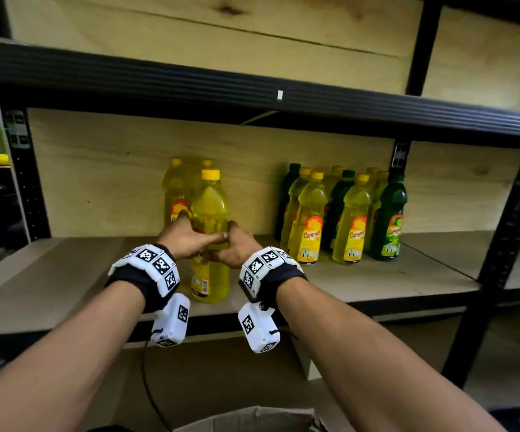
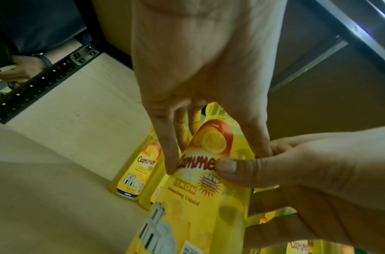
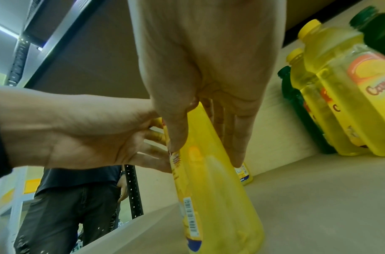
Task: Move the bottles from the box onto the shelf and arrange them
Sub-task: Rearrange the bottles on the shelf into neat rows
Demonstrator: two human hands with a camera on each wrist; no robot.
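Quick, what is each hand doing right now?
Left hand: holds the yellow bottle.
Right hand: holds the same yellow bottle.

The head view looks forward and down at the shelf [image 1: 65, 275] from a little way back, while both wrist views look close along the fingers, sharing the yellow bottle [image 1: 210, 213].

Right hand [image 3: 200, 72] grips yellow bottle [image 3: 219, 206] from the right, thumb at label edge; left hand [image 3: 82, 137] fingers touch its left side. Bottle stands on shelf board [image 3: 317, 214]. Yellow and green bottles [image 3: 339, 96] grouped at right; person in dark trousers [image 3: 63, 214] behind.
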